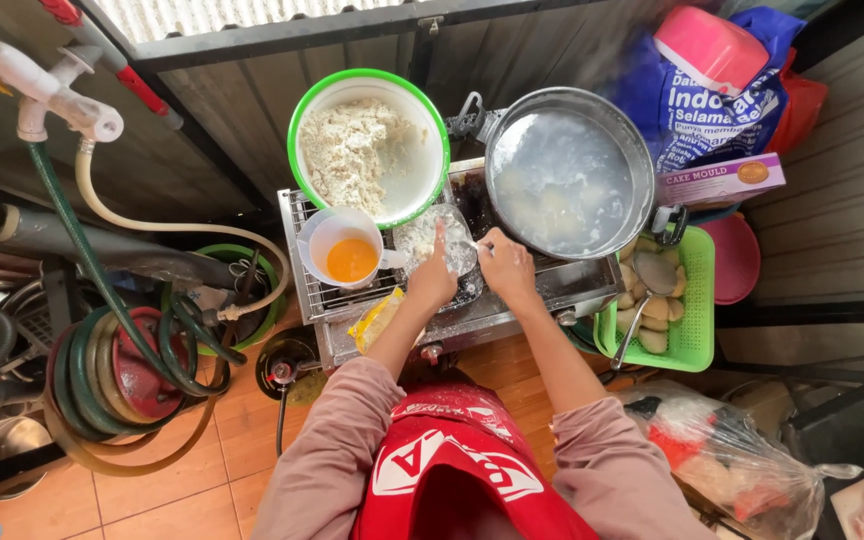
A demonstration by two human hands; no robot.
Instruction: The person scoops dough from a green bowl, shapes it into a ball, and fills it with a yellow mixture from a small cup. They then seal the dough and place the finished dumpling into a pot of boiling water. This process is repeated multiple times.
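Note:
My left hand (433, 277) rests with its fingers on a clear plastic bag of white flour (430, 238) lying on a metal stove top (502, 310). My right hand (507, 266) is closed on a small spoon next to the bag. A large metal pot of cloudy steaming water (564, 180) stands just right of my hands. Behind the bag is a green-rimmed white bowl of pale crumbly dough (364, 150). A white jug with orange liquid (350, 257) sits left of my left hand.
A green plastic basket (697, 345) with pale dough pieces and a ladle sits right of the stove. Coiled green hoses (122, 360) and a tap are at left. A gas regulator (283, 372) lies on the tiled floor. Bags, a pink tub and a box crowd the right.

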